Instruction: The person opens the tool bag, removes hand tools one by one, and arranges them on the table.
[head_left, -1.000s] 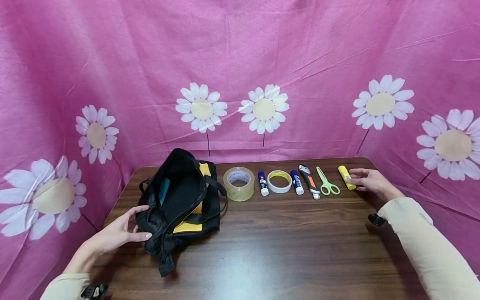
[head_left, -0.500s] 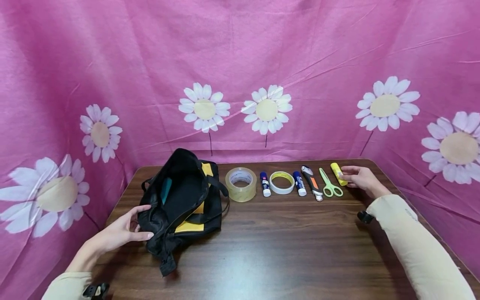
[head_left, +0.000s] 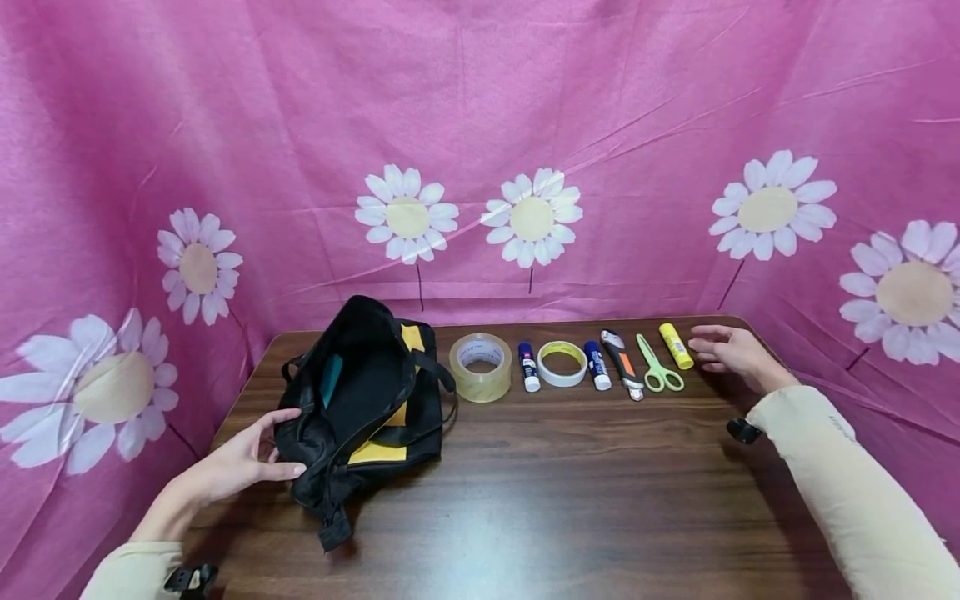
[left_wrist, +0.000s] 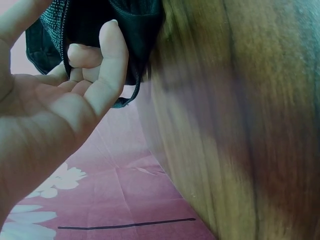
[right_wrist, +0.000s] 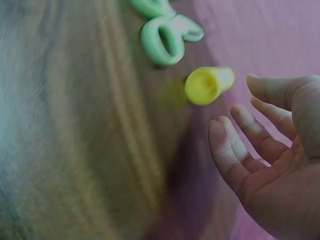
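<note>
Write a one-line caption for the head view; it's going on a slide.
Left hand holds a black bag; open right hand beside a yellow glue stick ending a row of stationery.

Black bag (head_left: 360,408) with yellow panels: soft, slumped on left part of wooden table, mouth gaping toward camera, teal item showing inside, strap loops hanging at both sides, one strap end trailing toward near edge; near-left rim gripped by left hand (head_left: 240,467), thumb on outside, fingers curled round rim fabric per left wrist view

Yellow glue stick (head_left: 676,346): short cylinder, lying on its side at right end of row near table's far edge, just beside green scissors; right hand (head_left: 723,350) near it, not touching, fingers relaxed
</note>
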